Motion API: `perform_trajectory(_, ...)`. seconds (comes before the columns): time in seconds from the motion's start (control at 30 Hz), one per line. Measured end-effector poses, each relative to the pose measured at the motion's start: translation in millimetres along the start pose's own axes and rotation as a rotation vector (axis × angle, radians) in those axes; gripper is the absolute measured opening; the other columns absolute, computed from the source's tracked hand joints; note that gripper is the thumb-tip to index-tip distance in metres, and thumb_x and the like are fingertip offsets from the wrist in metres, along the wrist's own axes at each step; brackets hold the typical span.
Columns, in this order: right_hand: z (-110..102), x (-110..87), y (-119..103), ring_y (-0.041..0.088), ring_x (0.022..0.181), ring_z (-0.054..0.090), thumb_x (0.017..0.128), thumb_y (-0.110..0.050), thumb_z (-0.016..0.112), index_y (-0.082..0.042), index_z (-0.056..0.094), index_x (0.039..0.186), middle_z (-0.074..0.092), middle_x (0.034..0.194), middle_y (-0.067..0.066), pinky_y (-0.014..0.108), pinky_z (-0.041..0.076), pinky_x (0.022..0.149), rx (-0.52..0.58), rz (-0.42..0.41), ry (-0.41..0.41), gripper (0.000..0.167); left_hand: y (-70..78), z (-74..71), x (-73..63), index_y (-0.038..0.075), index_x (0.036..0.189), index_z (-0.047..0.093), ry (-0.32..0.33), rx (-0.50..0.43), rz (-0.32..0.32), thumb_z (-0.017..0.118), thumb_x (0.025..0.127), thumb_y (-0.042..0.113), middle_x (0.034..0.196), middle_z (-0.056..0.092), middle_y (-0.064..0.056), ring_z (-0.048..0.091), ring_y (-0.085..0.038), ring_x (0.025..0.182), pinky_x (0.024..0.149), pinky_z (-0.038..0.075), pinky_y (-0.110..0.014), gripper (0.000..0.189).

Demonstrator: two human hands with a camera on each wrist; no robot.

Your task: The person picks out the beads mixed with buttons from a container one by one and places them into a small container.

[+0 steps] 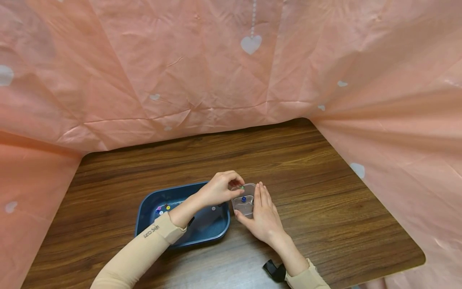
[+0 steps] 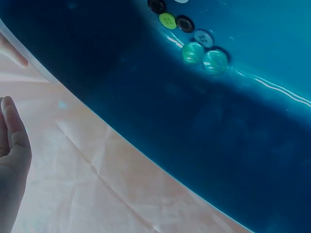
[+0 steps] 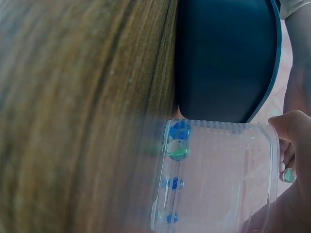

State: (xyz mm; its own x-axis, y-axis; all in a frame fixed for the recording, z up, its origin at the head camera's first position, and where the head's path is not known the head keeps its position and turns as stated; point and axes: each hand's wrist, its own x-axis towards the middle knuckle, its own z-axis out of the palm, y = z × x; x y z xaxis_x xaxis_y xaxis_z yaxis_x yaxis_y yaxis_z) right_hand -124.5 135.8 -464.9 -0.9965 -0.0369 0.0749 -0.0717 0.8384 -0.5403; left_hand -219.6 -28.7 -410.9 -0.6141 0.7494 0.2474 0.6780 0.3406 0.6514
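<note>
My left hand (image 1: 219,189) pinches a green marble (image 3: 289,175) over the left side of a small clear plastic container (image 3: 214,165). My right hand (image 1: 266,222) holds that container, with straight fingers along its right side and the thumb at its near left corner. Blue marbles (image 3: 175,183) and a clear marble with green (image 3: 178,149) lie on the container floor. Left of it stands a dark blue bin (image 1: 225,230), partly covered by my left forearm. Inside the bin lie green marbles (image 2: 215,61), a yellow-green button (image 2: 167,21) and black buttons (image 2: 185,24).
Everything stands on a brown wood-grain table (image 1: 325,192). A black object (image 1: 274,271) is beside my right wrist. Pink cloth (image 1: 202,60) with pale hearts hangs behind the table and at its sides.
</note>
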Motion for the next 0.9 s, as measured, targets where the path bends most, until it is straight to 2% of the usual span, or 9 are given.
perform_trajectory(0.3, 0.6, 0.6, -0.1, 0.039, 0.147, 0.013, 0.09, -0.054, 0.06, 0.01, 0.014, 0.152, 0.013, 0.159, 0.026, 0.062, 0.027, 0.111, 0.001, 0.006, -0.004, 0.1, 2.1, -0.3, -0.4, -0.004, 0.104, 0.065, 0.007, -0.004, 0.03, 0.071, 0.089, 0.008, 0.099, 0.066, -0.013, 0.066, -0.028, 0.089, 0.078, 0.057, -0.036, 0.02)
perform_trajectory(0.6, -0.5, 0.8, -0.3, 0.038, 0.148, 0.011, 0.089, -0.055, 0.059, 0.009, 0.012, 0.152, 0.011, 0.16, 0.025, 0.062, 0.026, 0.111, 0.004, 0.015, -0.011, 0.102, 0.6, -2.2, -2.9, -0.004, 0.104, 0.065, 0.011, -0.012, 0.009, 0.072, 0.088, 0.007, 0.1, 0.066, -0.014, 0.066, -0.029, 0.09, 0.08, 0.057, -0.038, 0.02)
perform_trajectory(0.9, 0.3, 1.0, -0.1, 0.038, 0.147, 0.013, 0.09, -0.054, 0.06, 0.009, 0.012, 0.152, 0.011, 0.16, 0.025, 0.062, 0.027, 0.111, -0.003, 0.011, -0.01, 0.101, -2.2, -4.3, -4.9, -0.002, 0.103, 0.066, 0.021, -0.002, 0.0, 0.072, 0.088, 0.009, 0.099, 0.067, -0.009, 0.065, -0.021, 0.089, 0.08, 0.057, -0.036, 0.019)
